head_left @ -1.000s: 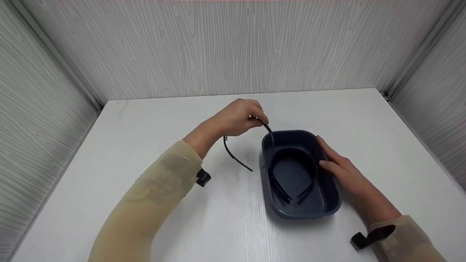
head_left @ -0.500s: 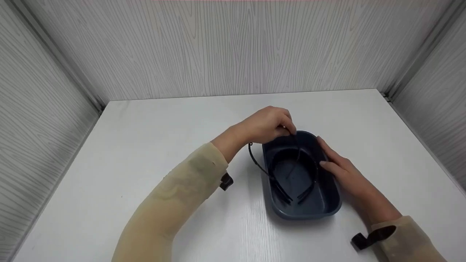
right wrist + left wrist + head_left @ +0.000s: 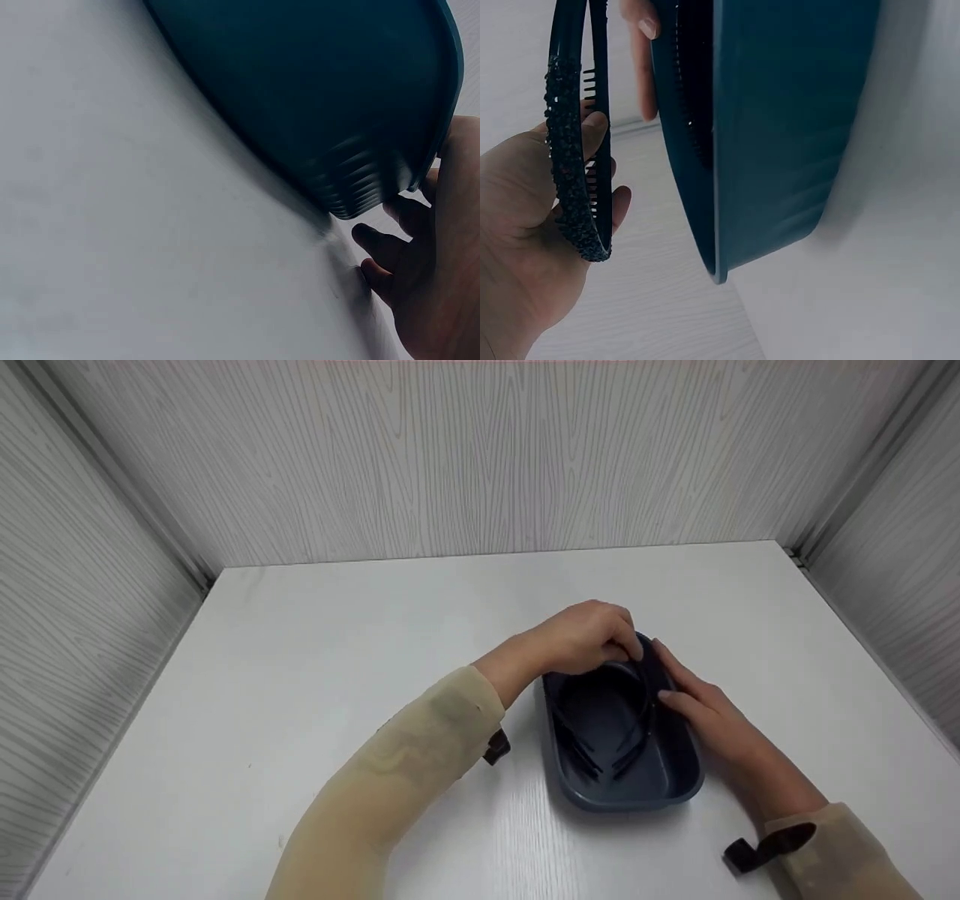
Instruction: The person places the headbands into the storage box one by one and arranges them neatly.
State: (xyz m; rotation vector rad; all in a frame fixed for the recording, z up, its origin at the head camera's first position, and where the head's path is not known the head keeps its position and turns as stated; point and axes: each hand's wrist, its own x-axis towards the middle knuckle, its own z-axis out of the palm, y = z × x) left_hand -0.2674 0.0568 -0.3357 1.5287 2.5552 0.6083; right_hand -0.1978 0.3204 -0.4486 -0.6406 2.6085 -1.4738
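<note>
A dark blue plastic tub (image 3: 626, 802) stands on the table, with one dark headband (image 3: 585, 759) lying inside. Over the tub's far end, my left hand (image 3: 589, 639) pinches a second headband (image 3: 570, 169) by its arched top. That band is black, with rough sparkly grains outside and comb teeth inside, as the left wrist view shows. Its two ends point down into the tub, overlapping the other headband in the head view. My right hand (image 3: 709, 716) grips the tub's right rim, thumb on the inner side and the other fingers along the outer wall.
The white table (image 3: 337, 645) runs back to a grey wood-grain panel (image 3: 480, 457), with similar panels on both sides. Black wrist devices sit by the left sleeve (image 3: 420, 742) and the right sleeve (image 3: 840, 847).
My left hand has moved right and slightly nearer, carrying the headband from beside the tub to over its inside. The right hand and tub have stayed in place.
</note>
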